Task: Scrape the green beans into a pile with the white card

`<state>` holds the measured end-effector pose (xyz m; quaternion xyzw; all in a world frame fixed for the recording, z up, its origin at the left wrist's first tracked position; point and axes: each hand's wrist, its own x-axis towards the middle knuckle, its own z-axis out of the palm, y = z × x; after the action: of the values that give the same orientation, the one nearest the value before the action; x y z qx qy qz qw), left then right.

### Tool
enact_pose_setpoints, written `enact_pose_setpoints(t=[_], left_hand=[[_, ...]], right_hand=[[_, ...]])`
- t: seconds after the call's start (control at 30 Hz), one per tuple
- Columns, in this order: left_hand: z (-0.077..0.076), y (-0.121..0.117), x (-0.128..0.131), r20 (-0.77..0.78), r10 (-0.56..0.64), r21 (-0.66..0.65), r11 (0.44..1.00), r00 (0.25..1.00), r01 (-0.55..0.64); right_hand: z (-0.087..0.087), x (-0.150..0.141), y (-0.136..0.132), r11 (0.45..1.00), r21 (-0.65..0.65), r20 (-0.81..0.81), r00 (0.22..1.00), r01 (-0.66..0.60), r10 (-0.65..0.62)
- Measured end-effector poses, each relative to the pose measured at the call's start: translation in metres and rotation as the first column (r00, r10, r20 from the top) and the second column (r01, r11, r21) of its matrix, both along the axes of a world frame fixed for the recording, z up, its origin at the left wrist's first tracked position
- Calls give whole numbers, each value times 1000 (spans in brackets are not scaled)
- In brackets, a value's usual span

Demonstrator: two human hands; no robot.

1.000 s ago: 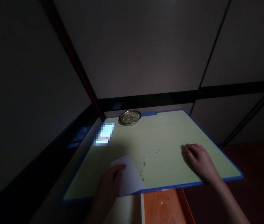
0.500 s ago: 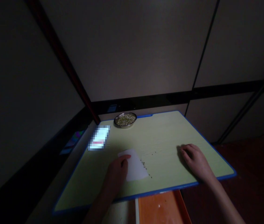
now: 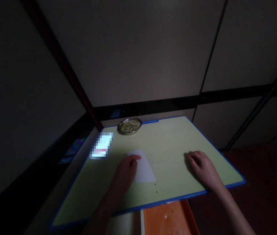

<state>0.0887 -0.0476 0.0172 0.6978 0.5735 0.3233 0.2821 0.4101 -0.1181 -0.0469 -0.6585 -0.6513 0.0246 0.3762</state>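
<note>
Two dark specks [image 3: 156, 192] sat between white card [image 3: 144, 170] and table's [image 3: 177, 138] front edge; left hand's [image 3: 126, 169] grip pinched that card, right hand [image 3: 205, 169] rested slack, unladen; a hasty sweep risked flicking them overboard!

Open lane on the tabletop [image 3: 171, 137]: centre-right of frame, between the white sheet [image 3: 145, 170] and the right hand [image 3: 204, 165], running up to the far edge; small dark specks [image 3: 161, 160] lie in it, low. Centre blocked by the left hand [image 3: 127, 168] on the sheet. Left of centre, the metal dish [image 3: 130, 126] and, lower left of it, a bright pixelated panel [image 3: 102, 146] obstruct. Wall [image 3: 140, 58] closes off the far side, top of frame.
</note>
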Motion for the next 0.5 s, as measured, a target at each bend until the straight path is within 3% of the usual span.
enact_pose_setpoints(t=[0.23,0.5], left_hand=[[-7,10,4,-42,-16,2,1000,999,16],[-14,15,-22,-40,21,-44,999,999,-23]], right_hand=[[2,-2,-1,1000,-16,-1,1000,1,-1],[1,-1,0,1000,-3,-11,1000,-4,4]])
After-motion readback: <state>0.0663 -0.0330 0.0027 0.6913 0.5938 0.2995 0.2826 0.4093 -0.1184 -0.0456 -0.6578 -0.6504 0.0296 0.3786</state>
